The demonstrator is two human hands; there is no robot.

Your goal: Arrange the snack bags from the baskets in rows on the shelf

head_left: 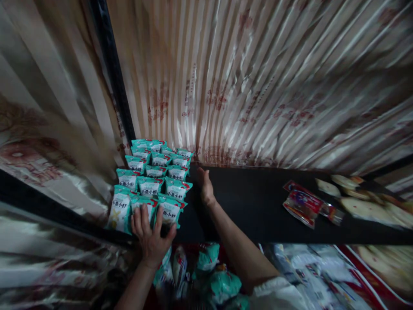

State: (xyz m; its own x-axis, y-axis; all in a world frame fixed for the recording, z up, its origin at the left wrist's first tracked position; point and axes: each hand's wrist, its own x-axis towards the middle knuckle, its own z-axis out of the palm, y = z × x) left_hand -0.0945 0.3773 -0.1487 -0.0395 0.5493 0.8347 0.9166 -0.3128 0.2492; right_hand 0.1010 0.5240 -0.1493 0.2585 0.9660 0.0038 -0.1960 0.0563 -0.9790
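Observation:
Rows of teal and white snack bags (150, 187) stand upright, packed three across on the left end of a black shelf (245, 193). My left hand (150, 234) lies with spread fingers against the front of the nearest row, touching the middle bag and reaching the edge of the right-hand bag (169, 211). Beside the right side of the rows, my right hand (205, 186) is held on edge over the shelf, fingers stretched out and nothing in it. A small gap shows between that hand and the bags.
Red-and-clear packets (303, 204) and pale flat packs (364, 206) lie on the shelf's right. Below the front edge are loose teal bags (224, 284) and boxed blue-white packets (312, 267). A patterned curtain (226, 86) hangs behind; a dark post (112, 64) rises at left.

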